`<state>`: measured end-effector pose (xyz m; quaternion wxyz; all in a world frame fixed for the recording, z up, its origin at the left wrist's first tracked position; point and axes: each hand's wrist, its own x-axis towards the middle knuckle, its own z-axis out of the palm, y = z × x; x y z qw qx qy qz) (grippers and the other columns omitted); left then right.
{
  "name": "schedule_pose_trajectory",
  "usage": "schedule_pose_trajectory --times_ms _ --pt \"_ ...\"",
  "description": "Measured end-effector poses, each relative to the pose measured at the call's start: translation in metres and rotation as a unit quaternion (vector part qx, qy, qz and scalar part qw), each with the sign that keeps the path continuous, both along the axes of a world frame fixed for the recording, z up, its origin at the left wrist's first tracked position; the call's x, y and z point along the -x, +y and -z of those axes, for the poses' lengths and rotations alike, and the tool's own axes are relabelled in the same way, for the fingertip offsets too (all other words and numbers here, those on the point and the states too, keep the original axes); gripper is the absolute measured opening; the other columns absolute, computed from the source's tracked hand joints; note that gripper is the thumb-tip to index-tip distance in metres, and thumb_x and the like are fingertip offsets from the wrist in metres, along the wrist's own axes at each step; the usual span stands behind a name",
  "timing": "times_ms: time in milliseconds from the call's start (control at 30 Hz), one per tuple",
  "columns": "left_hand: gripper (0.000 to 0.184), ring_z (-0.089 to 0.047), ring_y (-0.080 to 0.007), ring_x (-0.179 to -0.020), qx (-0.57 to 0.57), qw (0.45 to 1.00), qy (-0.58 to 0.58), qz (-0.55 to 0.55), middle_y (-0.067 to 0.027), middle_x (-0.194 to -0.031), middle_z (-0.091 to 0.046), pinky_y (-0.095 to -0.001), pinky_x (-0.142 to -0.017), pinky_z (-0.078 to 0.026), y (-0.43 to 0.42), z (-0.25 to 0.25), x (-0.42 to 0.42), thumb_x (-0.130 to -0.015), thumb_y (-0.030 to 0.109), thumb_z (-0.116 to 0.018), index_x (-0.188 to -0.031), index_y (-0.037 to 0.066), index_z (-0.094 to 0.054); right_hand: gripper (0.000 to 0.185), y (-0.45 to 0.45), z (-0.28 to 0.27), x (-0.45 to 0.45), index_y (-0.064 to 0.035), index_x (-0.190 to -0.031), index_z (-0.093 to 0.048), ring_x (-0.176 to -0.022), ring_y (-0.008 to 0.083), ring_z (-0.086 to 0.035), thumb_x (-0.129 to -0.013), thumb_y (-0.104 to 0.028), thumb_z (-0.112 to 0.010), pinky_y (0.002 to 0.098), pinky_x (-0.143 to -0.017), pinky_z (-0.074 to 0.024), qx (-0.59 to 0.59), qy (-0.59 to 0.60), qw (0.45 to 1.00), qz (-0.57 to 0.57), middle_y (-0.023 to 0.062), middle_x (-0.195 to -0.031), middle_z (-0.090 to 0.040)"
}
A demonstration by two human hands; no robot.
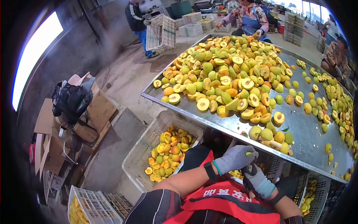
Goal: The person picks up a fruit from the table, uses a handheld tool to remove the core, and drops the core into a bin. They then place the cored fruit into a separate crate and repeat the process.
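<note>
My left hand (236,159), in a grey glove, is closed around a piece of fruit (248,153), a bit of green showing between its fingers. My right hand (258,182), also gloved, is closed just below it, almost touching; what it holds is hidden. Both hands are over my lap, in front of the near edge of a metal table (216,127). On the table lies a large heap of halved yellow-green peaches (227,76), many with the stone showing. Nearest the hands, a small group of peaches (266,134) sits by the rim, beside a pale stick-like handle (275,144).
A crate (130,164) of pitted orange halves stands left of my knees; another crate (95,203) is at lower left. Cardboard boxes (99,108) with a black bag (72,99) lie further left. One person (136,18) carries a crate; others sit around the table.
</note>
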<state>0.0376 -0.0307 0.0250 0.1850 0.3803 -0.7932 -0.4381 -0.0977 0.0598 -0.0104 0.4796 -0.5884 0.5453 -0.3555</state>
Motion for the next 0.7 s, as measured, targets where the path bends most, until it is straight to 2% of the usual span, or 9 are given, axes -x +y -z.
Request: schedule_pose_trajectory --times_ms 100,200,267,333,400,500,600,667,700 --pt "0.022 -0.061 -0.0268 -0.072 0.015 0.996 -0.041 0.08 -0.0107 -0.079 -0.064 -0.035 -0.069 -0.048 -0.008 -0.003 -0.008 -0.084 0.027 -0.052 -0.09 0.01 -0.064 0.014 0.001 -0.04 0.006 -0.0027 -0.081 -0.051 -0.054 0.0149 -0.055 -0.085 -0.016 -0.049 0.0284 -0.05 -0.0434 -0.256 -0.131 0.956 -0.061 0.0041 -0.063 -0.054" --pt "0.022 -0.06 -0.0279 -0.072 0.05 0.985 -0.067 0.153 -0.0113 -0.077 -0.063 -0.0365 -0.07 -0.048 -0.013 -0.009 -0.012 -0.084 0.028 -0.053 -0.088 0.011 -0.064 0.014 0.004 -0.031 0.003 -0.0026 -0.077 -0.051 -0.053 0.0157 -0.055 -0.084 -0.015 -0.049 0.0285 -0.05 -0.0428 -0.268 -0.11 0.955 -0.064 0.0039 -0.061 -0.054" --pt "0.023 -0.06 -0.0297 -0.073 0.066 0.984 -0.083 0.144 -0.0118 -0.076 -0.063 -0.0387 -0.069 -0.047 -0.012 -0.015 -0.012 -0.084 0.031 -0.054 -0.088 0.011 -0.064 0.012 0.002 -0.014 0.002 -0.0029 -0.076 -0.052 -0.049 0.0177 -0.053 -0.08 -0.014 -0.05 0.029 -0.047 -0.0427 0.029 0.033 0.99 -0.138 0.0058 -0.058 -0.051" --pt "0.021 -0.061 -0.0274 -0.071 0.084 0.991 -0.035 0.094 -0.0112 -0.075 -0.063 -0.0375 -0.066 -0.048 -0.008 -0.01 -0.01 -0.084 0.029 -0.053 -0.09 0.01 -0.063 0.013 0.001 -0.011 0.006 -0.004 -0.079 -0.053 -0.046 0.0156 -0.052 -0.084 -0.014 -0.048 0.0281 -0.044 -0.0417 0.024 -0.008 0.992 -0.122 0.0045 -0.058 -0.051" --pt "0.017 -0.062 -0.0215 -0.066 0.055 0.997 0.013 0.048 -0.0085 -0.075 -0.062 -0.0332 -0.063 -0.049 -0.005 -0.01 -0.009 -0.083 0.021 -0.055 -0.093 0.009 -0.061 0.016 -0.004 -0.027 0.012 -0.0038 -0.088 -0.057 -0.054 0.0122 -0.054 -0.086 -0.02 -0.052 0.0273 -0.05 -0.0426 -0.25 -0.181 0.949 -0.06 0.0025 -0.063 -0.055" --pt "0.016 -0.063 -0.0218 -0.068 0.117 0.992 0.044 0.026 -0.0103 -0.077 -0.063 -0.0321 -0.064 -0.049 -0.005 0.009 -0.007 -0.083 0.019 -0.055 -0.092 0.007 -0.061 0.016 -0.003 -0.018 0.015 -0.004 -0.093 -0.057 -0.065 0.0186 -0.058 -0.085 -0.017 -0.052 0.03 -0.057 -0.0458 -0.297 -0.203 0.931 -0.058 0.0076 -0.073 -0.058" --pt "0.016 -0.063 -0.0233 -0.07 0.055 0.998 0.007 0.025 -0.0122 -0.08 -0.063 -0.0324 -0.064 -0.049 -0.003 -0.014 -0.005 -0.083 0.018 -0.054 -0.091 0.007 -0.062 0.021 -0.004 -0.01 -0.002 -0.0026 -0.1 -0.054 -0.092 0.0348 -0.056 -0.082 -0.013 -0.052 0.0378 -0.075 -0.0477 0.017 -0.033 0.999 -0.032 0.0209 -0.096 -0.057" --pt "0.018 -0.063 -0.0252 -0.075 0.031 0.999 0.01 -0.007 -0.0136 -0.08 -0.063 -0.0325 -0.066 -0.049 -0.01 0.006 0.001 -0.084 0.02 -0.054 -0.093 0.006 -0.063 0.021 -0.003 -0.015 -0.001 -0.0009 -0.098 -0.054 -0.087 0.0353 -0.057 -0.082 -0.014 -0.052 0.0376 -0.074 -0.0479 0.17 0.147 0.972 -0.063 0.0203 -0.094 -0.058" --pt "0.019 -0.063 -0.0251 -0.075 0.045 0.999 0.019 -0.021 -0.0129 -0.08 -0.064 -0.0325 -0.067 -0.049 -0.005 0.013 0.004 -0.084 0.02 -0.055 -0.093 0.005 -0.063 0.02 -0.006 0.005 -0.001 0.0001 -0.093 -0.053 -0.078 0.0313 -0.059 -0.083 -0.017 -0.054 0.0359 -0.069 -0.048 0.1 0.107 0.989 0.005 0.0168 -0.086 -0.06"
